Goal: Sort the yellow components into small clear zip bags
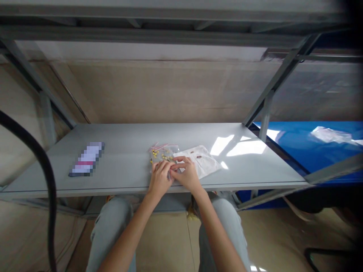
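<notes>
Several clear zip bags [167, 150] with red seal strips lie near the front of the grey shelf, small yellow and black pieces showing inside. Over their near end, my left hand [162, 174] is closed, its fingertips pinching what looks like the edge of a small clear zip bag. My right hand [187, 174] meets it from the right, thumb and fingers closed on the same bag. The fingers cover most of that bag, so its contents are hard to make out. Beside my right hand lies a flat white sheet or pouch [208, 166] with a few tiny dark pieces on it.
A blurred-out phone-like object [87, 159] rests on the left of the grey shelf [124, 155]. Metal frame posts [266, 109] stand at both sides. A black cable or tube [47, 177] curves down at the left. Beyond the right post, clear plastic [331, 135] lies on a blue surface [297, 145].
</notes>
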Demonstrator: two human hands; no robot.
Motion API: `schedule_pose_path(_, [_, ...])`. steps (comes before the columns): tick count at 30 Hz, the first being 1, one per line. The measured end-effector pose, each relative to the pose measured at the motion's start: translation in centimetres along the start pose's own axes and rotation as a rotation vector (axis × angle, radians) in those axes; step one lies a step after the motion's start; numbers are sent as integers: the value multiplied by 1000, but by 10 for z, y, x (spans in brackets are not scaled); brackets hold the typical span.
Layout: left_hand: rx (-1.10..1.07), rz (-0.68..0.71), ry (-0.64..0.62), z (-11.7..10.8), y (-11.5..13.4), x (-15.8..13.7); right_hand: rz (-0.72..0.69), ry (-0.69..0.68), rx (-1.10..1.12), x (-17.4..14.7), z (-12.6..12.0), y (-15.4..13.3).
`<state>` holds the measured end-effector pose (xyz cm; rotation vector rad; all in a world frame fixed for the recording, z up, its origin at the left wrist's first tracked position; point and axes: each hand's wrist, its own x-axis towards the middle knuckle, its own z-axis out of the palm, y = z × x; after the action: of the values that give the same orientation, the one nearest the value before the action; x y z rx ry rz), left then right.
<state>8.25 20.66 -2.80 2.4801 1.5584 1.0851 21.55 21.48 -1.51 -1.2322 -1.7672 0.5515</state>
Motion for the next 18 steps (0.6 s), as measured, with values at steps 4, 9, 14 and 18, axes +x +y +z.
schedule_pose_path(4, [-30, -22, 8, 0, -1, 0, -82, -122, 80, 1, 2, -3])
schedule_pose_path(9, [-8, -53, 78, -2, 1, 1, -37, -43, 51, 6, -22, 25])
schedule_pose_path(14, [-12, 13, 89, -3, 3, -1, 222, 202, -489, 5, -42, 61])
schedule_pose_path(18, [-12, 17, 77, -3, 3, -2, 302, 213, -595, 2, -45, 68])
